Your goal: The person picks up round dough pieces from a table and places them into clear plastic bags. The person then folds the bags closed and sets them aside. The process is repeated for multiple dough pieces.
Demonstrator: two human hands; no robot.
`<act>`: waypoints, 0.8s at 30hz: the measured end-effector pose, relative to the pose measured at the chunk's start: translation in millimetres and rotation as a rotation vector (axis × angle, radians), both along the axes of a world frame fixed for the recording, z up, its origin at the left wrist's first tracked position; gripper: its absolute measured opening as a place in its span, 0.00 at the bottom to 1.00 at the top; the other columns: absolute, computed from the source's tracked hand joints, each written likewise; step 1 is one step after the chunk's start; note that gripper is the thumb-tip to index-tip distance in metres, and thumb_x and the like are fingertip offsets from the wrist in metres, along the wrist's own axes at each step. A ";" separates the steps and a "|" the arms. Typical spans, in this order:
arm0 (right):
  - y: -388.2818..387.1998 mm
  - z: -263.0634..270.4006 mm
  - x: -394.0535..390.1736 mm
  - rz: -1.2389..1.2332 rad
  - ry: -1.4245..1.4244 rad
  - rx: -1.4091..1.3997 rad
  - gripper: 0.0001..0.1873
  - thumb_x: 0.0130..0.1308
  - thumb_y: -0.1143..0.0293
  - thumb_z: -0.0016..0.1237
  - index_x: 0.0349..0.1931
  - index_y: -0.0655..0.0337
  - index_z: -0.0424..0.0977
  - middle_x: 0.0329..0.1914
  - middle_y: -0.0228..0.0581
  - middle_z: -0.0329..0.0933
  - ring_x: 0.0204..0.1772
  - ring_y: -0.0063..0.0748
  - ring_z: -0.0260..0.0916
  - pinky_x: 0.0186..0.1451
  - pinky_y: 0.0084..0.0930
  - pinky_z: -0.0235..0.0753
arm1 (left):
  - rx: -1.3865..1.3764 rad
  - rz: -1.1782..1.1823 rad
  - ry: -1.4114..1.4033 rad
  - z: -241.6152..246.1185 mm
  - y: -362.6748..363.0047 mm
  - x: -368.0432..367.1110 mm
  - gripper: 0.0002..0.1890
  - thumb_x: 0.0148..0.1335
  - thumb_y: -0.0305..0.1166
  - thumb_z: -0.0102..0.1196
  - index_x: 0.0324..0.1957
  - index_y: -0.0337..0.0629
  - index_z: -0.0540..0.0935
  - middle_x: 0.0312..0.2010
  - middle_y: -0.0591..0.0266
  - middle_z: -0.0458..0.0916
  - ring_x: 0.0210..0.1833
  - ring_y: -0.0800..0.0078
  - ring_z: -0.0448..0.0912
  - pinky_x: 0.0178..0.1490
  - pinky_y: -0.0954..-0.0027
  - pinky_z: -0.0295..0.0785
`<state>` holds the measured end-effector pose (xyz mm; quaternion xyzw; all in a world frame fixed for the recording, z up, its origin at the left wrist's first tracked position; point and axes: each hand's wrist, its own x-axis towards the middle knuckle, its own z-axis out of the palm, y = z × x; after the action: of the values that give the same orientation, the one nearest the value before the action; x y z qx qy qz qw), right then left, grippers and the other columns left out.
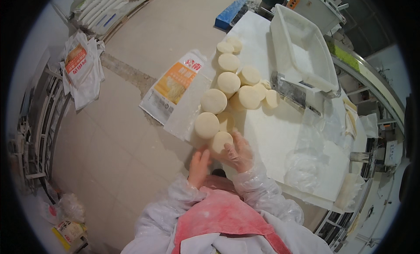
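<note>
Stacks of pale round dough sheets stand along the left side of a white work table [279,129]. My right hand [242,153], in a clear plastic glove, grips the right side of the nearest dough stack [222,142]. Blurred, my left hand [199,167] is at the lower left of that same stack; whether it touches is unclear. Just beyond are another dough stack [206,125] and a partly covered stack [225,121]. Farther up the table are more round stacks [228,82], and a tilted one [271,99] lies to the right.
A white plastic tub [305,50] sits at the far right of the table. Clear plastic bags [305,168] lie on its right part. A printed flour sack [174,86] hangs over the left edge. Across the floor are piled sacks [98,11] and a metal rack [42,136].
</note>
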<state>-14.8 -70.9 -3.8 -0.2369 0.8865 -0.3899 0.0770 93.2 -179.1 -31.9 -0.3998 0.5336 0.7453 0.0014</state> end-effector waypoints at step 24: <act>99.9 -43.0 -0.4 0.029 0.445 -0.173 0.30 0.40 0.67 0.63 0.47 0.55 0.67 0.44 0.44 0.68 0.43 0.43 0.69 0.40 0.32 0.72 | 0.035 -0.091 0.072 37.2 -10.5 15.0 0.13 0.65 0.31 0.44 0.47 0.35 0.74 0.37 0.63 0.77 0.42 0.78 0.73 0.48 0.76 0.67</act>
<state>-15.2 29.0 -46.8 -0.3354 0.8414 -0.4015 -0.1354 108.2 -189.7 5.2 -0.3479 0.5380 0.7674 0.0232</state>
